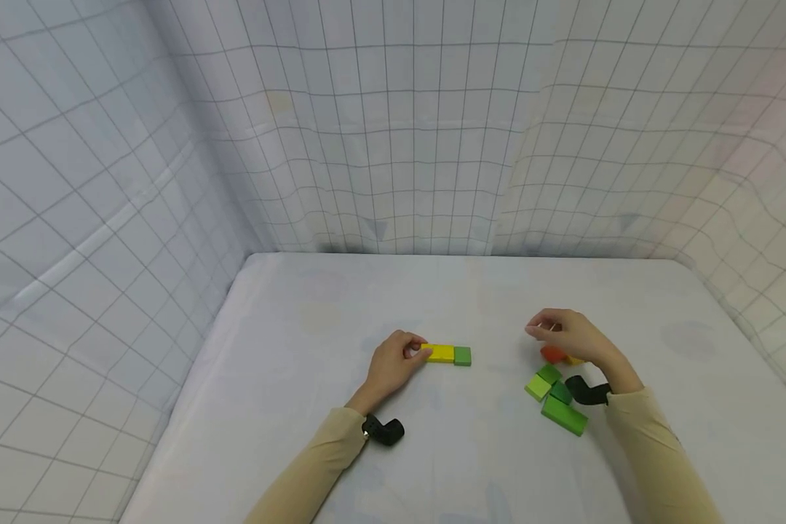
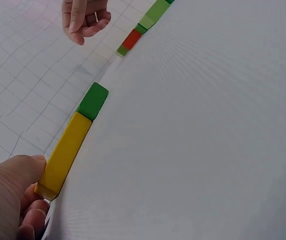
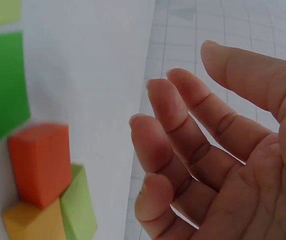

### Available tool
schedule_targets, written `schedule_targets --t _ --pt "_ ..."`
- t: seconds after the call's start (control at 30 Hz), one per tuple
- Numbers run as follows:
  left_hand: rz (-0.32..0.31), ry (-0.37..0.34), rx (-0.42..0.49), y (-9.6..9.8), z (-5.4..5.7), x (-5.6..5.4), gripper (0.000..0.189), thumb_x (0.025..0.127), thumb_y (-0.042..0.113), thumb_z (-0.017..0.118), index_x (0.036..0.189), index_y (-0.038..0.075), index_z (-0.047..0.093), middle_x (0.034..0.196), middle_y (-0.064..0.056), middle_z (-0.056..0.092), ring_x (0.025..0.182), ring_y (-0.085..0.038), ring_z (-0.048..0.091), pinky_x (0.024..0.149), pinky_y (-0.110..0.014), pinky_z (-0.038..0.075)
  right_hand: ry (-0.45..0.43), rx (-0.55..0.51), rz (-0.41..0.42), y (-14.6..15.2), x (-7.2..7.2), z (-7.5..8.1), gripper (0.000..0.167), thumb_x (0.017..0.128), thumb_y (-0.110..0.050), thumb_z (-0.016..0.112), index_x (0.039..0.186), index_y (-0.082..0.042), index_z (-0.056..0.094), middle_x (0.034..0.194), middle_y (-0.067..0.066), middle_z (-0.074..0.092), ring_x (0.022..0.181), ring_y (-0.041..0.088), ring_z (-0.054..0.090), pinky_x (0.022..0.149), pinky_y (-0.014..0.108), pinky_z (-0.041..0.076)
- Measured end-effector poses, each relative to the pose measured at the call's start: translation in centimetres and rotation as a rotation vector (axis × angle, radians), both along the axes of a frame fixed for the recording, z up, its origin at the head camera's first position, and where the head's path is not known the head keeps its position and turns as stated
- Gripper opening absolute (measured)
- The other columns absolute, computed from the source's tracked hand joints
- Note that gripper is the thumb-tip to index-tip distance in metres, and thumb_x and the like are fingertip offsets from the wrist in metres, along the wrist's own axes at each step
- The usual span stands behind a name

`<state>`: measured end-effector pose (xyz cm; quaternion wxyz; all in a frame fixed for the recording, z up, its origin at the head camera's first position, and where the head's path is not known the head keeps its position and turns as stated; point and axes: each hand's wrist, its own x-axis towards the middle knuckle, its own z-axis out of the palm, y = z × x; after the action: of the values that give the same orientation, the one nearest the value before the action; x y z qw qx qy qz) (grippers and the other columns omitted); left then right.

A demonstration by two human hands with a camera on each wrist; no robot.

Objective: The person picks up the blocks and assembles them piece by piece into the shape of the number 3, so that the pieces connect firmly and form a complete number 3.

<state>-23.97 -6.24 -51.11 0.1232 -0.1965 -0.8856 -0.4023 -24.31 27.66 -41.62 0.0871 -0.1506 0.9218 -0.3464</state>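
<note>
My left hand (image 1: pixel 391 362) pinches the near end of a long yellow block (image 1: pixel 441 354) between thumb and fingers. A small green block (image 1: pixel 462 356) sits against the yellow block's far end, in line with it; both show larger in the left wrist view. My right hand (image 1: pixel 575 336) hovers above the table at the right, its fingers loosely bent and holding nothing. Close by it lie a red block (image 3: pixel 40 162) and an orange block (image 3: pixel 37 222), with a light green block (image 3: pixel 78 202) beside them. The hand partly hides these in the head view.
Nearer me on the right lie several green blocks, among them a light green one (image 1: pixel 538 387) and a long one (image 1: pixel 565 415). A white cloth covers the table (image 1: pixel 327 437). Grid-patterned curtains (image 1: pixel 393 145) hang at the back and sides.
</note>
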Motion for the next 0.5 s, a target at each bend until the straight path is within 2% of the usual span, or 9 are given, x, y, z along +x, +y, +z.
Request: schedule_targets --t 0.1,0.23,0.33,0.5 --pt "-0.004 0.015 0.011 -0.1 0.0 0.0 0.029 0.090 0.037 0.065 0.096 0.010 0.070 0.079 0.006 0.052 0.063 -0.008 0.045 0.057 -0.025 0.038 -0.019 0.017 -0.021 1.1 0.1 -0.2 0.028 0.093 -0.033 0.062 0.101 -0.007 0.066 0.086 0.004 0.056 0.074 0.020 0.050 0.060 0.033 0.043" --pt "0.007 -0.047 -0.007 0.0 0.2 0.1 0.026 0.089 0.035 0.067 0.098 0.012 0.071 0.081 0.006 0.053 0.064 -0.008 0.045 0.059 -0.026 0.038 -0.054 0.034 -0.023 2.2 0.3 -0.5 0.019 0.092 -0.024 0.063 0.100 -0.007 0.065 0.084 0.005 0.055 0.070 0.020 0.049 0.055 0.032 0.042" --pt "0.012 -0.082 -0.028 0.0 0.2 0.0 0.023 0.089 0.034 0.068 0.099 0.014 0.071 0.081 0.006 0.053 0.065 -0.008 0.045 0.060 -0.025 0.038 -0.085 0.034 -0.016 2.8 0.5 -0.6 0.016 0.090 -0.018 0.065 0.099 -0.005 0.066 0.082 0.006 0.056 0.071 0.021 0.049 0.058 0.032 0.043" --pt "0.015 -0.090 -0.036 0.1 0.3 0.0 0.022 0.089 0.033 0.068 0.100 0.014 0.071 0.082 0.006 0.053 0.065 -0.007 0.045 0.060 -0.023 0.038 -0.125 0.068 -0.043 3.2 1.0 -0.8 0.021 0.085 -0.021 0.071 0.096 -0.004 0.066 0.081 0.005 0.055 0.072 0.021 0.048 0.060 0.033 0.041"
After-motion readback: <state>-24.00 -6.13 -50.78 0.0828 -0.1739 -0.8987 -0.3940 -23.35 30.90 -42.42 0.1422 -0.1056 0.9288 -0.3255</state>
